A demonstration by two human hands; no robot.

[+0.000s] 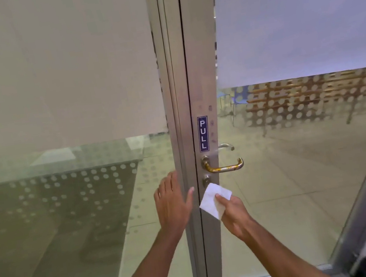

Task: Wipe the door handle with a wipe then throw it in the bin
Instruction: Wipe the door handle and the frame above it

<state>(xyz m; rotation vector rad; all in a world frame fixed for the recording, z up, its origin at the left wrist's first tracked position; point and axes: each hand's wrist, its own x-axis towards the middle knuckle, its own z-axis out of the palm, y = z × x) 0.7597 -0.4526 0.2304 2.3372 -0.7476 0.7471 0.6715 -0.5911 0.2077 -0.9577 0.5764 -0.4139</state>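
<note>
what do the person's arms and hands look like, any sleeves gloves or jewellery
Both forearms are bare as far as the frame shows, with no sleeve in view. The left hand and right hand wear no gloves. No ring, watch or bracelet is visible on either hand or wrist.

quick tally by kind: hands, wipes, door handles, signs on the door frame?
Hands: 2, left hand and right hand
Wipes: 1, white wipe
Door handles: 2, brass handle and far-side handle
Signs: 1, PULL sign
Total: 6

blue PULL sticker (203,133) (vertical), keyhole (206,180), dotted glass (292,106)
</note>
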